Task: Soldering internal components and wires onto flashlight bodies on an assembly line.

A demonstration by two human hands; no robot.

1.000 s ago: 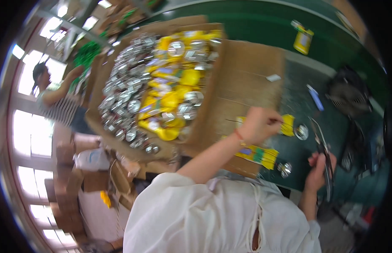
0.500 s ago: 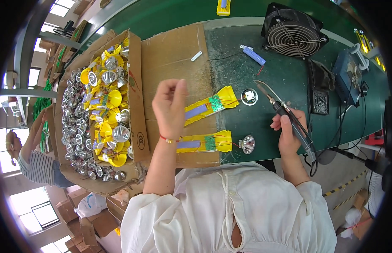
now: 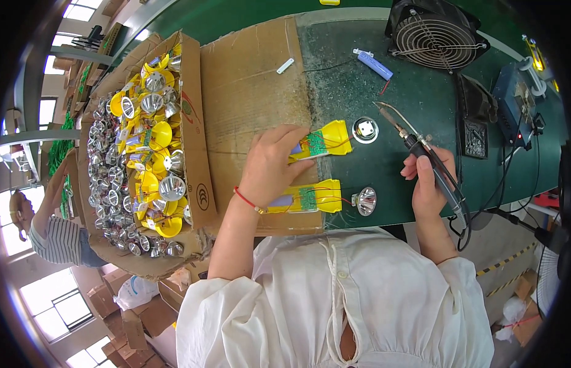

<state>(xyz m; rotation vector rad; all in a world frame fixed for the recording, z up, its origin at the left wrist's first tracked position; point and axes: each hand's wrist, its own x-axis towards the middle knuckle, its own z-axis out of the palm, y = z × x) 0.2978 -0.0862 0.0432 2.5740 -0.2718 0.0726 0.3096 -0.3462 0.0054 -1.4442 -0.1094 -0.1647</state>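
My left hand rests on a yellow torch housing with an exposed green circuit board, pressing it onto the cardboard sheet. Its silver reflector lies just right of it on the green bench. A second yellow housing lies nearer me, with its own reflector wired beside it. My right hand grips a black soldering iron, its tip pointing up-left near the upper reflector.
A cardboard box of several yellow housings and silver reflectors stands at the left. A black fan, a soldering station and a blue tool sit at the back of the green bench. Another person stands at far left.
My left hand has come down from a raised position onto the upper yellow housing. The soldering iron stays in my right hand, its tip closer to the upper reflector.
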